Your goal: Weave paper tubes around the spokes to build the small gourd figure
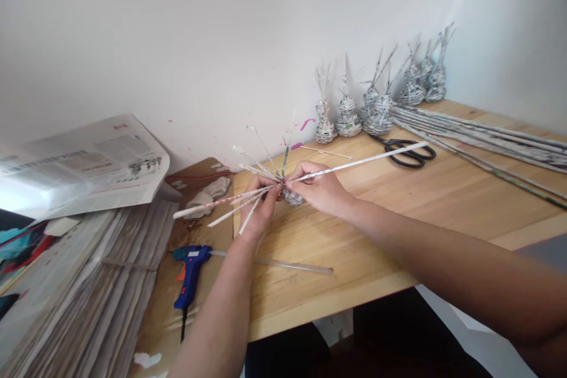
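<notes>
Between my hands, just above the wooden table, is a small woven piece of rolled newspaper (292,197), with several paper sticks fanning out from its top. My left hand (261,204) closes around its left side, among the sticks that point left and toward me. With pinched fingers, my right hand (319,188) grips a long white paper stick (372,157) near the weave's centre; its free end reaches out to the right. The underside of the woven piece is partly hidden by my fingers.
Several finished woven gourd shapes (349,117) stand along the wall. Black scissors (410,153) and long paper sticks (487,136) lie at the right. A blue glue gun (190,271) with a glue stick (292,266) rests at the left, beside stacked newspapers (101,289).
</notes>
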`<state>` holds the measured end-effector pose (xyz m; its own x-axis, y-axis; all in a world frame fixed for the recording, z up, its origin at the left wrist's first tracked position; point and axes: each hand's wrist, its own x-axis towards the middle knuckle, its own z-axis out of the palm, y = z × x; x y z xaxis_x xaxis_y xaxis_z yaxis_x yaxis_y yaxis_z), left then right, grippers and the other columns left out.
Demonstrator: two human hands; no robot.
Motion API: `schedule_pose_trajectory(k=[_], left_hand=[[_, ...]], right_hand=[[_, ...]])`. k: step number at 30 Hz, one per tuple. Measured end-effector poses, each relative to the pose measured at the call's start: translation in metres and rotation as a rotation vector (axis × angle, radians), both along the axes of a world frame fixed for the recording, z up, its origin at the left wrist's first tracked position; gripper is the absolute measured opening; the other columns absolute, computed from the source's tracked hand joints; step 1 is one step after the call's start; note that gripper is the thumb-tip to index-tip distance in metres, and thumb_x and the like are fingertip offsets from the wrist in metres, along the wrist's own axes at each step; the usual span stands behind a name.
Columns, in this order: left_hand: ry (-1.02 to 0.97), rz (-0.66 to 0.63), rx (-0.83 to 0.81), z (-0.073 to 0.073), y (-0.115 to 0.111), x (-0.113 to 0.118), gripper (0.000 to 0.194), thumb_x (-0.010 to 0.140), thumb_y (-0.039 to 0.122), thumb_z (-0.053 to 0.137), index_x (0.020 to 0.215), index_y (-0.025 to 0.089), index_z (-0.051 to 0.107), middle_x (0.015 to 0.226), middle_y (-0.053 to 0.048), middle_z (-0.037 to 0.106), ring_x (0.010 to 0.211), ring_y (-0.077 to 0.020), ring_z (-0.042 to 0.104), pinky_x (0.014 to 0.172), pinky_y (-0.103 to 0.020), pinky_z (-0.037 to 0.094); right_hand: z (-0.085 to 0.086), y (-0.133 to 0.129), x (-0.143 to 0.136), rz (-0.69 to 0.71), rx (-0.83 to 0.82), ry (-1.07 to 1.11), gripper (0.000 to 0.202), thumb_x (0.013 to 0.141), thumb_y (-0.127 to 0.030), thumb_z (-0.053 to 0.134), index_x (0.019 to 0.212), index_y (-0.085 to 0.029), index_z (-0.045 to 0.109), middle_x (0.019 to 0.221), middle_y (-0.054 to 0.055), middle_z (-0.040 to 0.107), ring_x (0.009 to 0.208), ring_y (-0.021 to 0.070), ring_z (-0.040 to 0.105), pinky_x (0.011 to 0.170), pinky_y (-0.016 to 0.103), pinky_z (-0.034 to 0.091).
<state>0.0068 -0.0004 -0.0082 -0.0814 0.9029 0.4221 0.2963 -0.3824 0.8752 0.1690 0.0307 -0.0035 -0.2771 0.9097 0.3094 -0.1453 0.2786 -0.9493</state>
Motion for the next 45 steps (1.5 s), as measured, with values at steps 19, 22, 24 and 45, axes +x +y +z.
schedule_pose_trajectory(k=[19, 22, 24, 45], left_hand=[[0.090, 0.023, 0.038, -0.006, -0.001, 0.005, 0.014, 0.082, 0.031, 0.069, 0.087, 0.018, 0.065, 0.080, -0.003, 0.067, 0.072, -0.0152, 0.063, 0.067, -0.027, 0.051], [0.149, 0.042, 0.067, -0.004, -0.001, 0.006, 0.014, 0.082, 0.031, 0.069, 0.085, 0.019, 0.064, 0.079, -0.002, 0.067, 0.070, -0.0140, 0.062, 0.066, -0.025, 0.050], [0.173, 0.065, 0.084, -0.004, -0.002, 0.008, 0.015, 0.082, 0.032, 0.069, 0.084, 0.019, 0.063, 0.077, -0.001, 0.067, 0.066, -0.0125, 0.060, 0.063, -0.024, 0.049], [0.153, 0.039, 0.108, -0.002, -0.008, 0.020, 0.008, 0.081, 0.028, 0.065, 0.077, 0.021, 0.063, 0.077, -0.002, 0.067, 0.075, -0.0172, 0.062, 0.073, -0.030, 0.047]], right_hand=[[-0.001, 0.005, 0.003, 0.011, 0.071, -0.155, 0.003, 0.086, -0.022, 0.058, 0.084, -0.020, 0.061, 0.074, 0.002, 0.069, 0.069, 0.0164, 0.068, 0.066, 0.029, 0.054], [0.001, 0.005, 0.005, 0.025, 0.175, -0.211, 0.014, 0.087, -0.019, 0.054, 0.091, -0.020, 0.068, 0.088, 0.005, 0.073, 0.077, 0.0175, 0.069, 0.072, 0.031, 0.055], [0.003, 0.004, 0.007, 0.042, 0.248, -0.239, 0.024, 0.085, -0.011, 0.052, 0.098, -0.021, 0.070, 0.100, 0.006, 0.073, 0.083, 0.0180, 0.068, 0.077, 0.032, 0.055], [0.012, 0.009, 0.014, -0.027, 0.301, -0.413, 0.005, 0.082, -0.019, 0.060, 0.086, -0.018, 0.063, 0.083, 0.003, 0.068, 0.072, 0.0145, 0.062, 0.065, 0.026, 0.046]])
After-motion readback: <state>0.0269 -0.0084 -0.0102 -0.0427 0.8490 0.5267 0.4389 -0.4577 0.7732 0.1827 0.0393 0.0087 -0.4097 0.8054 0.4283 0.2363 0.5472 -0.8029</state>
